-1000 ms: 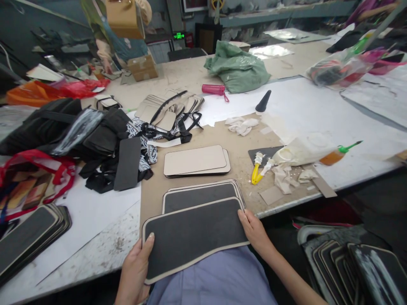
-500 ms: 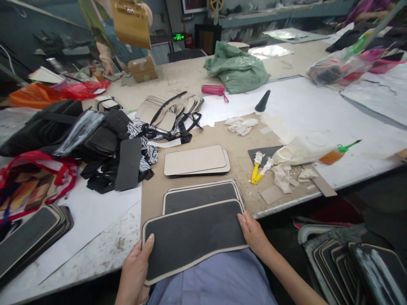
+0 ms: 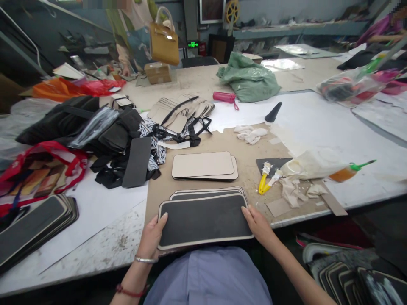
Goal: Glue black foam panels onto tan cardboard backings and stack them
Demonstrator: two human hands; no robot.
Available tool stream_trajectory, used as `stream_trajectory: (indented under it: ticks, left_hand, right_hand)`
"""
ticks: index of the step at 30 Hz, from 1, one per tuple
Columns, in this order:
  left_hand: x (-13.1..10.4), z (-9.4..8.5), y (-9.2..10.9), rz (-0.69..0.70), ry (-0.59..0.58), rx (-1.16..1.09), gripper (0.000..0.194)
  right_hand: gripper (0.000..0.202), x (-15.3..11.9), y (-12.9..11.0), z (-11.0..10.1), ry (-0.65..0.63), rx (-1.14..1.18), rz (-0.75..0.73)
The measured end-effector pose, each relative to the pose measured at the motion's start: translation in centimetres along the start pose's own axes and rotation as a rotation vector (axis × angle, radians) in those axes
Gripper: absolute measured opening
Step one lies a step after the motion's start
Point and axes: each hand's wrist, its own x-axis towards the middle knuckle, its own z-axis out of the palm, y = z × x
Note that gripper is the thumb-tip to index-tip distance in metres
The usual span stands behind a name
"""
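Note:
A flat dark panel with a beige border (image 3: 205, 221) is held between both hands at the table's front edge. My left hand (image 3: 154, 233) grips its left end, thumb on top and fingers underneath. My right hand (image 3: 257, 224) holds the right end in the same way. Behind it, partly covered, lies a small stack of like panels (image 3: 210, 191). Farther back sits a pair of beige rounded pieces (image 3: 203, 165). Two yellow-handled brushes (image 3: 264, 182) with white-coated bristles rest to the right.
At left are a stack of dark panels (image 3: 38, 226), a red-edged bag (image 3: 41, 169) and black bags (image 3: 104, 123). A glue bottle (image 3: 345, 173) stands right; a green sack (image 3: 251, 78) lies behind. Coated panels (image 3: 343, 279) sit low at right. Another person (image 3: 127, 38) stands across the table.
The held panel has moved away from my body and up, now level and over more of the stack behind it. Both hands keep their hold. The whole view has shifted slightly.

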Motion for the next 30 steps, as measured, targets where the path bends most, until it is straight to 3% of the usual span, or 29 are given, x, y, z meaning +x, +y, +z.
stream_trajectory:
  ticks: [3,8,21,30]
  left_hand:
    - [2.5,0.3,0.1,0.019,-0.076,0.009,0.018]
    - [4.8,0.3,0.5,0.071,-0.201,0.074,0.040]
    - [5.8,0.3,1.7,0.115,-0.190,0.213,0.033]
    - [7.1,-0.5,1.1,0.154,-0.203,0.296,0.037]
  right_hand:
    - [0.042,1.9,-0.1,-0.5,-0.068,-0.011,0.026]
    - [0.039,3.2,0.3,-0.6,-0.094,-0.075,0.072]
    - [0.040,4.2,0.6,-0.1,-0.136,-0.116,0.116]
    - [0.041,4.2,1.4,0.0,-0.113,-0.102,0.145]
